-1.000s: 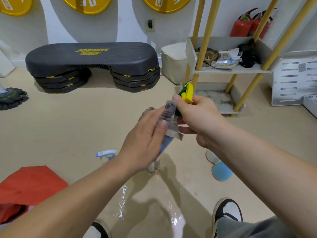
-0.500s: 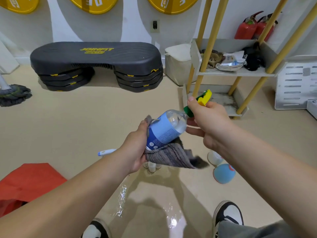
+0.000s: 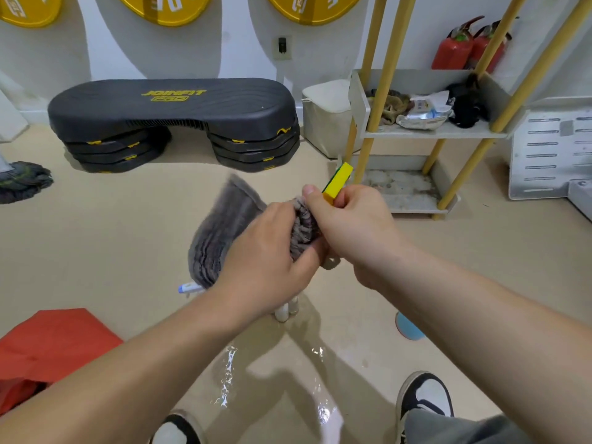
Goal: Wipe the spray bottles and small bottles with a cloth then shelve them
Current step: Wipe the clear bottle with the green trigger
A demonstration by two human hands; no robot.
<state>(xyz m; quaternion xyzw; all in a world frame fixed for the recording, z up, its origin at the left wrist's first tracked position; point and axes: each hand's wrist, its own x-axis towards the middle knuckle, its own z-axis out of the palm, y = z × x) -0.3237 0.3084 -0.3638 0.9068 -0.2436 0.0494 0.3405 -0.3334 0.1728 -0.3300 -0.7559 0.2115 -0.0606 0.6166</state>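
Observation:
My right hand (image 3: 349, 229) grips the yellow and green trigger head of a spray bottle (image 3: 337, 182); the bottle's body is hidden under a grey cloth (image 3: 224, 232). My left hand (image 3: 266, 267) presses that cloth around the bottle, and a loose flap hangs out to the left. On the floor below my hands stand small white bottles (image 3: 286, 310). A white and blue spray head (image 3: 189, 288) pokes out left of my left wrist. A round blue bottle (image 3: 408, 328) lies partly behind my right forearm. The yellow-posted shelf rack (image 3: 432, 133) stands at the right.
A black step platform (image 3: 173, 116) sits by the wall. A mop head (image 3: 22, 181) lies far left and an orange bag (image 3: 51, 344) at bottom left. Wet patches (image 3: 229, 376) shine on the floor by my shoes. Red extinguishers (image 3: 464, 46) stand behind the rack.
The bottle's blue label was bare half a second ago with the cloth hanging under it. Now my left hand has pushed the cloth up over the body to the neck.

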